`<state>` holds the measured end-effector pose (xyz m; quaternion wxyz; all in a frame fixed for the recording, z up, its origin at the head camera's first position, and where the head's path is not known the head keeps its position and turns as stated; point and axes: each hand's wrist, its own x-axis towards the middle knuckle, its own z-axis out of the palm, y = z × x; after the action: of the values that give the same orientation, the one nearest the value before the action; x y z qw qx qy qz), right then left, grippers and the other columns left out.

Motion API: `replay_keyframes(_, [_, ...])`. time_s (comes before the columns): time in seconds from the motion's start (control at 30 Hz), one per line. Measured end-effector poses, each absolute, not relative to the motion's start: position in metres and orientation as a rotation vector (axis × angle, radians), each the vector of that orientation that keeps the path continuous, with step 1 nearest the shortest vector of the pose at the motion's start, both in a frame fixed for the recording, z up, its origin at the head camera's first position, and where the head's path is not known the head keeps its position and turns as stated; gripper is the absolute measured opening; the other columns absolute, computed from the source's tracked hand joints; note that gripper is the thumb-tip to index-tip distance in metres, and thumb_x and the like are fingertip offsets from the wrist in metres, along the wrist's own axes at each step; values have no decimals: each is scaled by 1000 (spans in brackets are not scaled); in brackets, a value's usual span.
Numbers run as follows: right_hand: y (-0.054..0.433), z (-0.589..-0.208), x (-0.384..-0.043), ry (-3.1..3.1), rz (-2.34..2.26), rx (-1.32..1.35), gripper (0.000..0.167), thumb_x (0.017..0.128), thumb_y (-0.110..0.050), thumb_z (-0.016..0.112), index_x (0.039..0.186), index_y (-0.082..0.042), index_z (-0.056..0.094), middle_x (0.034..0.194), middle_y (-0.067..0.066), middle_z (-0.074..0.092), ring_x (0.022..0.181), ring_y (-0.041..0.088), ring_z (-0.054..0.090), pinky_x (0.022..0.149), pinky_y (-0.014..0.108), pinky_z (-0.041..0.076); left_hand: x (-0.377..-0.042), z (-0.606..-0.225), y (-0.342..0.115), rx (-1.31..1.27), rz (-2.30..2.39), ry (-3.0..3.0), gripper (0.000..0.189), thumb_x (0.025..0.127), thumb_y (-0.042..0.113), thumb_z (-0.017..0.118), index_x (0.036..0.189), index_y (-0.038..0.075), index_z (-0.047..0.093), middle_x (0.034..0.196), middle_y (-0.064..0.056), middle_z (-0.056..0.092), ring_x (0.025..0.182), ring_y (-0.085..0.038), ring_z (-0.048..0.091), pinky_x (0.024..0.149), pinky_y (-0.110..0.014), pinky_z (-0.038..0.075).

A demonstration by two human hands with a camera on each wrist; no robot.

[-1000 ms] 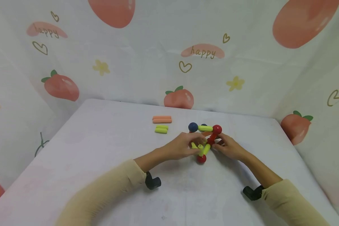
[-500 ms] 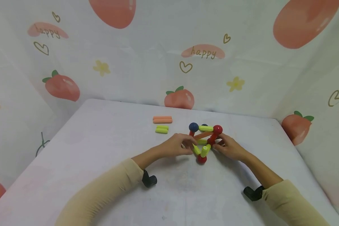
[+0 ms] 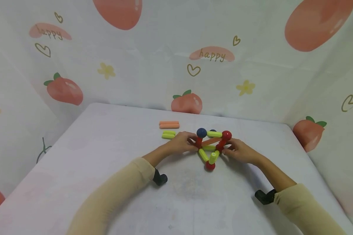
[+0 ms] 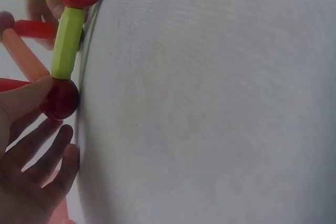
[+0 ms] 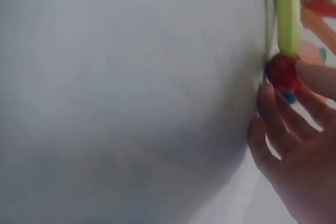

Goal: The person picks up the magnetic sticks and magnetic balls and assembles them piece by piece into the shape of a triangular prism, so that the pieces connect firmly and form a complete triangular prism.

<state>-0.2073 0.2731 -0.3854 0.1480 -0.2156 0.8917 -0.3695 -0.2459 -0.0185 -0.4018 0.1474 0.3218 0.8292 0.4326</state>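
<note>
A frame of balls joined by rods stands on the table. Its top has a blue ball (image 3: 201, 132) and a red ball (image 3: 226, 135) with a lime rod (image 3: 214, 133) between them. A front red ball (image 3: 210, 165) bears a lime rod that sticks up with a free end. My left hand (image 3: 180, 144) pinches the lower left red ball (image 4: 60, 99), thumb on its near side, other fingers spread beyond it. On the opposite side, my right hand (image 3: 242, 152) pinches the lower right red ball (image 5: 283, 72) between thumb and fingers. An orange rod (image 3: 210, 141) slants across the frame.
Two orange rods (image 3: 169, 125) lie side by side farther back on the white table (image 3: 129, 130). Two short lime rods (image 3: 168, 134) lie just in front of them, close to my left hand. A printed cloth (image 3: 147, 65) hangs behind the table.
My left hand has withdrawn from the upright lime rod at the front, then moved back to the lower left red ball. The right hand has stayed at its ball.
</note>
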Motion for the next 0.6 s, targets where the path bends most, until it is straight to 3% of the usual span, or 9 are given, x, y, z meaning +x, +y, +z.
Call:
replay_keyframes(0.3, [285, -373, -234, 2627, -1081, -554, 32, 99, -10, 56, 128, 5, 58, 118, 19, 66, 106, 34, 62, 88, 43, 53, -251, -404, -15, 886, 1237, 2386, 30, 89, 8, 74, 119, 4, 71, 113, -6, 71, 100, -15, 66, 92, -26, 52])
replay_keyframes(0.43, [285, -370, -247, 2681, -1026, -583, 32, 98, -10, 56, 127, 5, 58, 122, 24, 64, 111, 41, 60, 91, 50, 52, -250, -404, -15, 868, 1234, 2391, 31, 89, 7, 74, 120, 3, 70, 113, -6, 71, 100, -16, 66, 92, -26, 52])
replay_keyframes(0.6, [280, -371, -258, 2627, -1049, -574, 49, 95, -8, 62, 139, 6, 47, 138, 31, 52, 123, 51, 52, 97, 61, 46, -252, -405, -13, 863, 1232, 2381, 32, 89, 6, 74, 121, 4, 70, 112, -5, 72, 100, -16, 66, 92, -26, 52])
